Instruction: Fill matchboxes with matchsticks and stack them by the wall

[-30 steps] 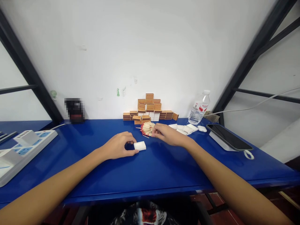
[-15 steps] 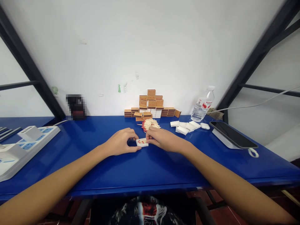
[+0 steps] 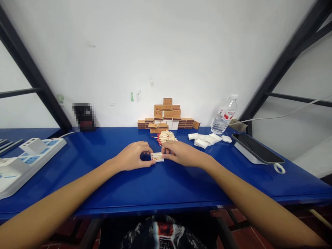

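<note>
A small white matchbox tray (image 3: 157, 160) lies on the blue table in front of me, with a few red-tipped matches (image 3: 157, 157) in it. My left hand (image 3: 136, 156) holds the tray's left end between thumb and fingers. At the right end, the fingers of my right hand (image 3: 176, 152) are pinched together on the stick ends of the matches; the fingertips partly hide them. Just beyond my right hand is a loose heap of matches (image 3: 167, 137), red heads mostly toward the left.
Brown matchboxes (image 3: 168, 114) are stacked against the wall. To the right lie several white trays (image 3: 204, 139), a white earphone case (image 3: 226, 139), a water bottle (image 3: 222, 117) and a phone (image 3: 255, 148) on a white support. A power strip (image 3: 33, 162) lies at left.
The matches now lie lower and flatter inside the tray, with fewer red heads showing. Both hands stay in nearly the same place.
</note>
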The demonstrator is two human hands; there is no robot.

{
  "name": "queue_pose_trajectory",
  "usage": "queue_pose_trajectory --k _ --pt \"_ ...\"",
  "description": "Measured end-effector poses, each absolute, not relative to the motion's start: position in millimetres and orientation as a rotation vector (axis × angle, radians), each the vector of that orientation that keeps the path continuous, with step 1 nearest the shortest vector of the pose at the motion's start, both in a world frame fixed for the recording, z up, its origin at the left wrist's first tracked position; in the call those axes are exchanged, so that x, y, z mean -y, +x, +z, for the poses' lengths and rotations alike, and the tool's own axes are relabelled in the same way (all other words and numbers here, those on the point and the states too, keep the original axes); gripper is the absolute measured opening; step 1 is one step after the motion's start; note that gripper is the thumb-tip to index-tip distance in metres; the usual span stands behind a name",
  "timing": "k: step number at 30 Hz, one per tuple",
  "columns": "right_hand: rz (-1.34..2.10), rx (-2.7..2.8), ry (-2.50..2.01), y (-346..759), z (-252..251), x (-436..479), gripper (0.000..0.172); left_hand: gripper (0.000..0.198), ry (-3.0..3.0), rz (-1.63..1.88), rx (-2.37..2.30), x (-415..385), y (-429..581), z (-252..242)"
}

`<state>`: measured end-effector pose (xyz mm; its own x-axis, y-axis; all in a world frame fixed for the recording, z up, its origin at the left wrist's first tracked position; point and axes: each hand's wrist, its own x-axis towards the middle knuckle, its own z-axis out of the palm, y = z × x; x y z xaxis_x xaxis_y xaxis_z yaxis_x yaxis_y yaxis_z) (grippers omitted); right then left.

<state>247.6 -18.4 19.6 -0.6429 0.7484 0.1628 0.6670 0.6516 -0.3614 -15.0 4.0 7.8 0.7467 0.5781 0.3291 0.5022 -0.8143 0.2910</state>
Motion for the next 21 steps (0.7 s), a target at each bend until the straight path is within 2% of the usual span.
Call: queue_pose_trajectory --k 10,21 --pt "0.423 2.567 -1.111 247.1 18.4 16.7 0.010 0.028 2.758 0.618 -0.831 -5.0 -15.7 6.6" --pt "0.466 2.526 -1.095 236.2 13.5 22.1 0.006 0.026 2.755 0.641 -0.823 -2.7 -14.4 9.3"
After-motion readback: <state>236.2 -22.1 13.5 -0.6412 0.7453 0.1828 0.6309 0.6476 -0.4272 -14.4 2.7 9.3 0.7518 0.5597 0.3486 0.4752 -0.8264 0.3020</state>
